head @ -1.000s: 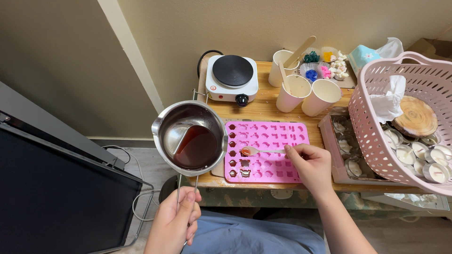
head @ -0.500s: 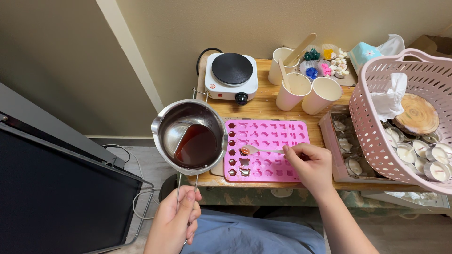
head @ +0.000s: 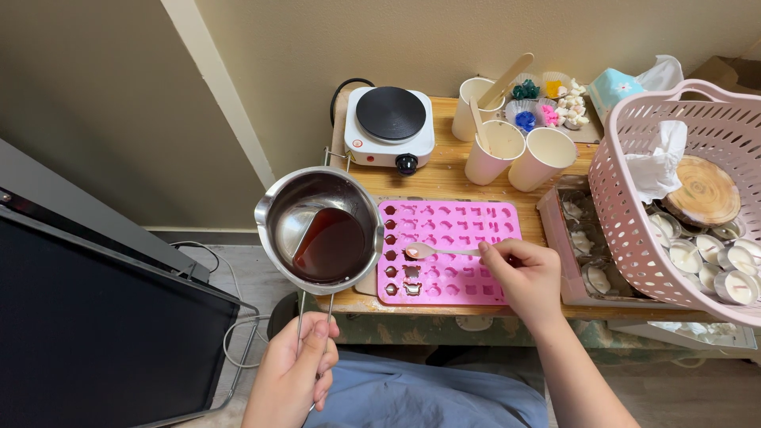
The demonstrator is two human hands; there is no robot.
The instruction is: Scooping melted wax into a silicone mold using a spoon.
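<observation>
My left hand (head: 295,372) grips the long wire handle of a steel melting pot (head: 319,230), tilted, with dark reddish-brown liquid pooled inside. The pot hangs over the table's left edge, beside a pink silicone mould (head: 449,250) with many small cavities. A few cavities in its left columns hold dark liquid. My right hand (head: 519,273) holds a small spoon (head: 428,251) whose bowl rests over the mould's left side.
A white single-burner hot plate (head: 390,124) stands at the back of the wooden table (head: 444,178). Three paper cups (head: 505,150) with wooden sticks sit beside it, small coloured pieces behind. A pink basket (head: 697,198) of tealights and a wood slice fills the right. A dark screen (head: 87,333) stands at the left.
The spoon's bowl has shifted slightly left over the mould. The pot stays tilted in my left hand, almost where it was.
</observation>
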